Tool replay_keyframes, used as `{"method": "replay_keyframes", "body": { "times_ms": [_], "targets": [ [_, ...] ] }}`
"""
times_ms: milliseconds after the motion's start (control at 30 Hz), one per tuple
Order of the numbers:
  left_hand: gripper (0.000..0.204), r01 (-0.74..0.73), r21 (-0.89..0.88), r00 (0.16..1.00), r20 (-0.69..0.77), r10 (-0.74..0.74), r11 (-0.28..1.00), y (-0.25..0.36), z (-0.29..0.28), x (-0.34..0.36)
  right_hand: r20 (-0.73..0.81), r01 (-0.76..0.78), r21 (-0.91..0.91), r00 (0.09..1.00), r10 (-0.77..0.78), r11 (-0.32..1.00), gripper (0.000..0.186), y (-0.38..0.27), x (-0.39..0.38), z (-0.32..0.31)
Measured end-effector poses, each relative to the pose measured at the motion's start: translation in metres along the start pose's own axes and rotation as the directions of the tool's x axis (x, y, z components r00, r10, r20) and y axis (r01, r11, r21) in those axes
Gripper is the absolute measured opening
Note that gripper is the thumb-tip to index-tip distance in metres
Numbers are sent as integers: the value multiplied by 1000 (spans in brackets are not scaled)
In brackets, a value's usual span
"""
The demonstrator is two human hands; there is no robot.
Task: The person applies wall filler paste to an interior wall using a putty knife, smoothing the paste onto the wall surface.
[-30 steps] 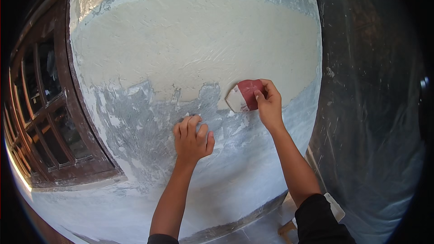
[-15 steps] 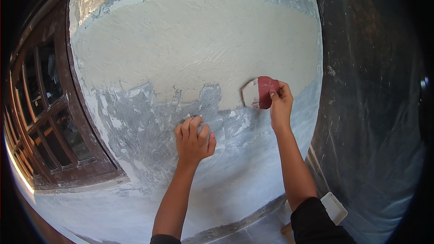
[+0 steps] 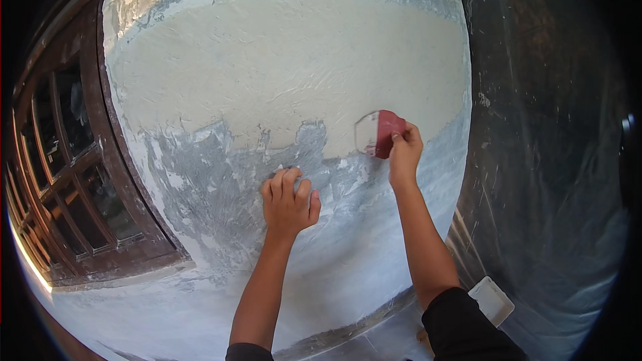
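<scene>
My right hand (image 3: pixel 405 154) grips a red scraper (image 3: pixel 390 135), thumb on its near face and fingers behind. The scraper's pale, putty-smeared blade part lies against the wall at the lower border of a wide beige coat of filler (image 3: pixel 287 60). Below that coat, the wall (image 3: pixel 221 194) shows patchy grey and white. My left hand (image 3: pixel 287 200) is lower and to the left, close to the bare grey part, with its back toward me. Its fingers are loosely bent and a little apart, the thumb out to the side; nothing shows in it. The fingertips are partly hidden.
A dark brown wooden window frame (image 3: pixel 127 160) with glass panes borders the wall on the left. Clear plastic sheeting (image 3: pixel 535 194) hangs over a dark surface at right. A white tray (image 3: pixel 491 301) stands low at the right, beside my right sleeve.
My right hand and the scraper have shifted slightly left, and the blade looks closer to flat on the wall. My left hand has hardly moved.
</scene>
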State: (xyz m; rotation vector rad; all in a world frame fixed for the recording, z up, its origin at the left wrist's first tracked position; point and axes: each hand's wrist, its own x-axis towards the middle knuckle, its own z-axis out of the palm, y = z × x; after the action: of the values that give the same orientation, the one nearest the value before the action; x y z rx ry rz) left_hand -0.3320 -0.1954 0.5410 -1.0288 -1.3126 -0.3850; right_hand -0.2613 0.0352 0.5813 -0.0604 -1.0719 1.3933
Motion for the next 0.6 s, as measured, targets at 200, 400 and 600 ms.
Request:
{"method": "replay_keyframes", "body": {
  "times_ms": [200,400,600],
  "targets": [
    [33,-15,-32,1000,10,16,999,-5,-2,0,-29,-135,130,990,140,982,16,-6,-30,-30],
    [31,-61,-160,994,80,75,985,32,10,-12,95,-153,54,985,147,987,18,0,-54,-76],
    [25,12,-379,971,223,79,925,132,42,-40,44,-269,-8,962,269,963,20,14,-60,-161]
  ]
}}
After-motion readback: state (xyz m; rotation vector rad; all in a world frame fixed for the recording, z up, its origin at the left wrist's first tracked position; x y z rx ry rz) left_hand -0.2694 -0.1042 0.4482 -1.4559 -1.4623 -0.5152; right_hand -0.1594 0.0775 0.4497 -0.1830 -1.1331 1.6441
